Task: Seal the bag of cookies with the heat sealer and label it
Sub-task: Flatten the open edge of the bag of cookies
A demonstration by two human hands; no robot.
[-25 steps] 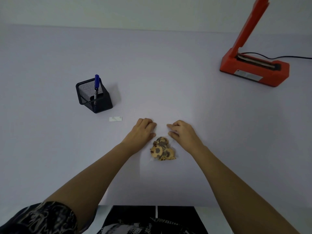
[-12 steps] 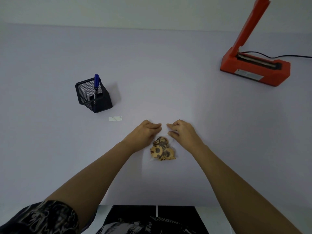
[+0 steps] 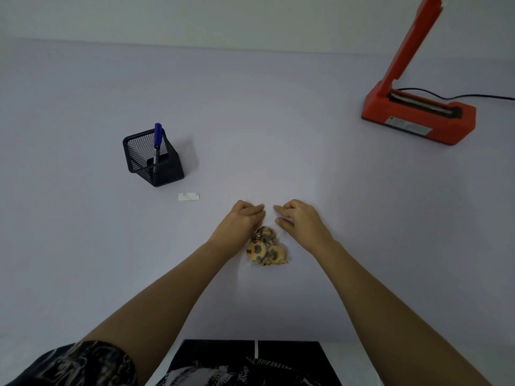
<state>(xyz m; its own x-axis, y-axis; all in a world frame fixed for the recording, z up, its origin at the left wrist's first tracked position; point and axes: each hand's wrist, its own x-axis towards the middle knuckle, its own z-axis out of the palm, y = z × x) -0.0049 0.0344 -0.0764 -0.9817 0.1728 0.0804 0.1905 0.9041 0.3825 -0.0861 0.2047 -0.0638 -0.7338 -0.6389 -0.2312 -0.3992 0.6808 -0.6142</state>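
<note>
A clear bag of chocolate-chip cookies (image 3: pixel 266 250) lies flat on the white table in front of me. Its see-through top end reaches up between my hands and is hard to make out. My left hand (image 3: pixel 241 221) lies at the bag's upper left, its curled fingers pinching the top end. At the upper right, the finger and thumb of my right hand (image 3: pixel 299 218) pinch the same end. An orange heat sealer (image 3: pixel 418 118) stands at the far right with its arm raised. A small white label (image 3: pixel 189 196) lies left of my hands.
A black mesh pen holder (image 3: pixel 153 160) with a blue pen (image 3: pixel 157 140) stands at the left, just behind the label. The sealer's black cord (image 3: pixel 473 96) runs off to the right. The table's near edge is close to my body.
The fingers of my left hand have stretched right toward my right hand, narrowing the gap over the bag's top. The right hand and the cookies have barely moved.
</note>
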